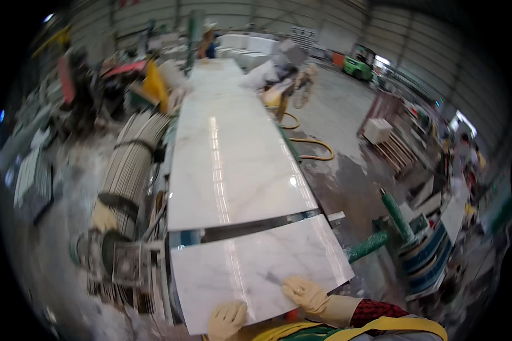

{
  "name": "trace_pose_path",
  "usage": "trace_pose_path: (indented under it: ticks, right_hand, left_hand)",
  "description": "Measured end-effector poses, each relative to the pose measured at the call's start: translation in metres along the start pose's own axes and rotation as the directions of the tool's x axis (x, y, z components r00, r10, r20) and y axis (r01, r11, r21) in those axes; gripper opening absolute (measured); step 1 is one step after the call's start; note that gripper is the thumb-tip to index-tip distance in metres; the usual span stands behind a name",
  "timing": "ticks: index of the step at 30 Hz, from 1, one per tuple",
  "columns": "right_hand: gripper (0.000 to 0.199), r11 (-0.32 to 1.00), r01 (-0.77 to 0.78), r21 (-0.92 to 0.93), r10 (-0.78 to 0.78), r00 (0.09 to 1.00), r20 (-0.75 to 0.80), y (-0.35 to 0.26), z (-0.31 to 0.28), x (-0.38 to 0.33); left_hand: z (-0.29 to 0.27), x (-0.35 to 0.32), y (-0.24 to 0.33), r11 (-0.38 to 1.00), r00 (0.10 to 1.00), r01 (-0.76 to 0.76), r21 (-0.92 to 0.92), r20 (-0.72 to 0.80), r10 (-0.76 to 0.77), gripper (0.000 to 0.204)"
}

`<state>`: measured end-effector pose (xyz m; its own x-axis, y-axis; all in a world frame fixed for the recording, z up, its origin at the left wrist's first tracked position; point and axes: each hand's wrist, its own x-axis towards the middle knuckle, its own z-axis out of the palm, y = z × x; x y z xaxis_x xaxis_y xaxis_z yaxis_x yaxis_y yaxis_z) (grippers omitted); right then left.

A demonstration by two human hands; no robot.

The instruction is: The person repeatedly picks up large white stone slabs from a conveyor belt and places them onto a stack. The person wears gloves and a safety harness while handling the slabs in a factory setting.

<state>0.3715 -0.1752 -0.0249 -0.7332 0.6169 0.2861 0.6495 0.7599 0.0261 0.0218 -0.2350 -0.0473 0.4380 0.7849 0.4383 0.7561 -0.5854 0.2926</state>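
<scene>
Marble slab [256, 267] sat right under both gloved hands, left hand [226, 319] and right hand [304, 292] resting flat, fingers spread, on its near edge, gripping nothing.

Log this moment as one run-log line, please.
left hand flat on near marble slab edge | right hand flat on slab | gap before next slab

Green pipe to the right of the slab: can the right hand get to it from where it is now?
Probably yes. The right hand lies flat on the near marble slab, holding nothing, and only the slab's bare corner lies between it and the green pipe.
</scene>
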Motion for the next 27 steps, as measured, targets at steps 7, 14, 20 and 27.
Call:
trace_pose_path:
  ticks: [7, 14, 20, 27]
  right_hand:
    - [0.054, 0.975, -0.141, 0.173, 0.155, 0.985, -0.072, -0.011, 0.011, -0.007]
    - [0.058, 0.726, -0.489, 0.484, 0.529, 0.846, 0.061, -0.021, -0.033, -0.067]
    - [0.052, -0.533, -0.819, 0.214, 0.416, -0.033, 0.909, -0.042, -0.063, -0.09]
    - [0.055, -0.83, -0.4, 0.389, 0.115, 0.56, 0.82, -0.057, 0.085, -0.085]
  left_hand:
    - [-0.047, 0.035, 0.003, 0.998, 0.892, 0.016, -0.056, 0.452, 0.011, 0.071]
    - [-0.029, 0.164, -0.061, 0.931, 0.904, -0.333, 0.152, 0.333, 0.269, 0.053]
    - [0.039, 0.205, -0.132, 0.981, 0.977, -0.184, 0.057, 0.118, 0.176, 0.065]
    - [-0.016, 0.22, -0.089, 0.353, 0.816, 0.576, -0.737, 0.49, -0.308, 0.012]
